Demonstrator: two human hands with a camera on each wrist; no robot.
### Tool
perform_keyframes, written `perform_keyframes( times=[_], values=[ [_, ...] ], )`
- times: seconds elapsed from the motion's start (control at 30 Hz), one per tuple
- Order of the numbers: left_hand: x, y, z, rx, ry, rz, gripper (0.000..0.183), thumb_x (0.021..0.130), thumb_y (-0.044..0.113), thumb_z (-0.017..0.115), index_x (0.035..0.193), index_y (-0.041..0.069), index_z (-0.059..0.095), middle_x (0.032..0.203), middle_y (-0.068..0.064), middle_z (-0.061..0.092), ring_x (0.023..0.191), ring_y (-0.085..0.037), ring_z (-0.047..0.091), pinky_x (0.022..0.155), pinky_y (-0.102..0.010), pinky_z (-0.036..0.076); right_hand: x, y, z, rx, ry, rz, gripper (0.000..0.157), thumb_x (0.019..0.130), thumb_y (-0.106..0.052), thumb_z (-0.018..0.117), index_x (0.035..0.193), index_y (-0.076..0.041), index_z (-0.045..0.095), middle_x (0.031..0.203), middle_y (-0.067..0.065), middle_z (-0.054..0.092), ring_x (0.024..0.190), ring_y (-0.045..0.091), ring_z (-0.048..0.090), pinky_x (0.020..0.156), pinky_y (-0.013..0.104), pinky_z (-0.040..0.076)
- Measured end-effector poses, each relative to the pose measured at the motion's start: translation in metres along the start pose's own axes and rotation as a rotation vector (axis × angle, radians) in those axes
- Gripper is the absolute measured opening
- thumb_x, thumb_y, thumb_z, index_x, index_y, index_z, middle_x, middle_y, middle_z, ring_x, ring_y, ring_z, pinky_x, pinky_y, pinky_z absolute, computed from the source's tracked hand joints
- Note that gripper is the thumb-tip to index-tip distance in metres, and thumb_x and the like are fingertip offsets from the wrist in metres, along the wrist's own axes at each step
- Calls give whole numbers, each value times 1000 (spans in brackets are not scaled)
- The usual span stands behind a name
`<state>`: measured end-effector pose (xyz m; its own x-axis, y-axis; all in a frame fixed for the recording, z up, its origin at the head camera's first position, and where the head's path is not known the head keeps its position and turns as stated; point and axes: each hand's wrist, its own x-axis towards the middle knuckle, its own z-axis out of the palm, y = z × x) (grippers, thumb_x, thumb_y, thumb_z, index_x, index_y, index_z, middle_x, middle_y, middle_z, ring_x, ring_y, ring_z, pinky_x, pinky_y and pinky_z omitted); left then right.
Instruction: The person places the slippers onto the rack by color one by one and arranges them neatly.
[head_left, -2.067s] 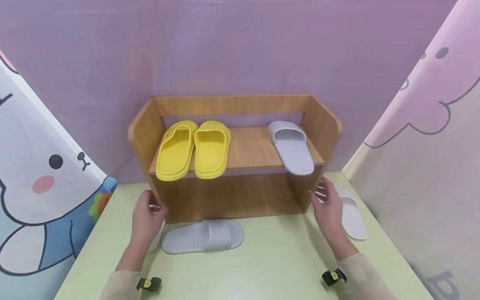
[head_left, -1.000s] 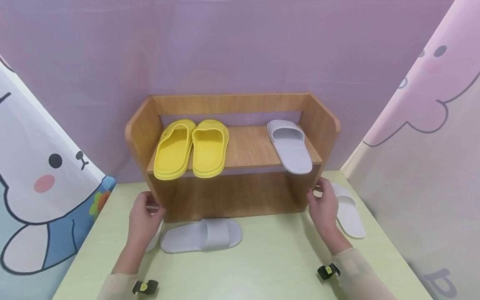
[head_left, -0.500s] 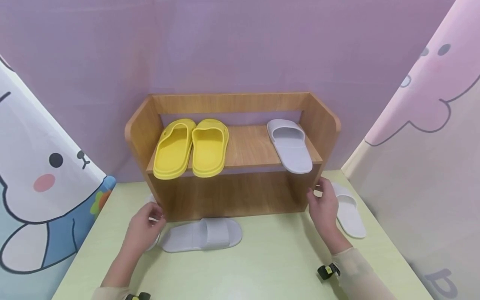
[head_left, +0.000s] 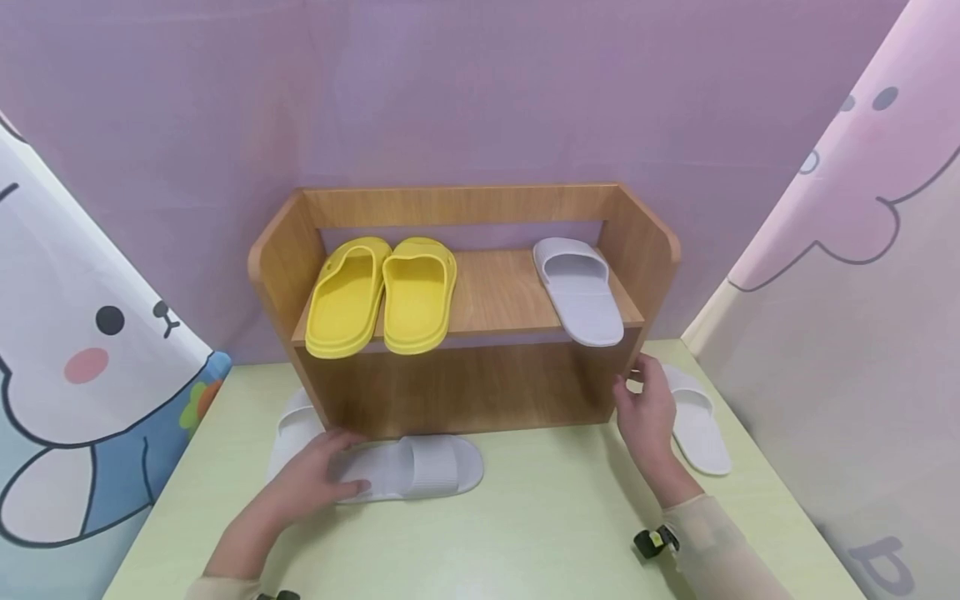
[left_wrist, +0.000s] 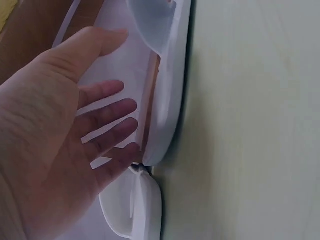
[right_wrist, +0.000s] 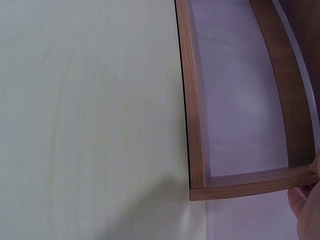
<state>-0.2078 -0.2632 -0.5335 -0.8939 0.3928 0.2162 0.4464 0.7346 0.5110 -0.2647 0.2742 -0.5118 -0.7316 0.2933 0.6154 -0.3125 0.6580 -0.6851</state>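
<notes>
My left hand (head_left: 318, 475) reaches over the heel end of a grey slide slipper (head_left: 435, 467) that lies sideways in front of the rack. Its thumb is near the slipper's near edge. In the left wrist view the fingers (left_wrist: 112, 110) are spread apart and nothing is gripped. My right hand (head_left: 648, 412) holds the right side panel of the wooden shoe rack (head_left: 510, 287), thumb at the front edge and fingers on the outer side. In the right wrist view that hand shows only partly, at the rack panel (right_wrist: 250, 184).
Two yellow slippers (head_left: 417, 321) sit on the left of the upper shelf, with one grey slipper (head_left: 588, 308) on the right. A white slipper (head_left: 701, 429) lies right of the rack; another white slipper (head_left: 294, 429) lies at its left. A purple curtain (head_left: 465, 92) hangs behind.
My left hand has let go of the rack's left side and moved down and right to the grey slipper, uncovering the white slipper there. The right hand stays on the rack.
</notes>
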Motion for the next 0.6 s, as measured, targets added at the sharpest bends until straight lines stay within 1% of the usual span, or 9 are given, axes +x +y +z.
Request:
perform_keyframes(
  times=[0.17,0.3,0.43,0.6],
  values=[
    [-1,-2,4,14,-31,9,72,83,45,96,141,9,71,140,-11,70,135,-41,62,114,-64,50,-1,0,0,-5,1,1,33,99,2,72,131,-2,64,119,16,72,112,37,74,74,-1,46],
    [-2,-4,8,37,-40,13,78,81,48,97,143,10,71,145,-15,68,137,-46,60,114,-66,49,-1,0,1,-10,0,-1,34,99,2,72,131,-1,63,120,17,72,112,38,74,75,-1,45],
    [-2,-5,12,56,-43,25,81,77,45,99,143,8,70,145,-16,67,136,-46,60,114,-66,50,0,0,1,-12,1,-4,34,99,2,71,131,-1,64,120,17,72,112,38,74,75,-1,45],
    [-2,-6,14,81,-65,36,88,72,40,102,146,7,68,147,-19,64,137,-48,59,114,-67,49,-1,0,0,-10,9,-15,34,99,2,72,131,-1,64,120,18,72,112,38,74,75,-2,45]
  ],
)
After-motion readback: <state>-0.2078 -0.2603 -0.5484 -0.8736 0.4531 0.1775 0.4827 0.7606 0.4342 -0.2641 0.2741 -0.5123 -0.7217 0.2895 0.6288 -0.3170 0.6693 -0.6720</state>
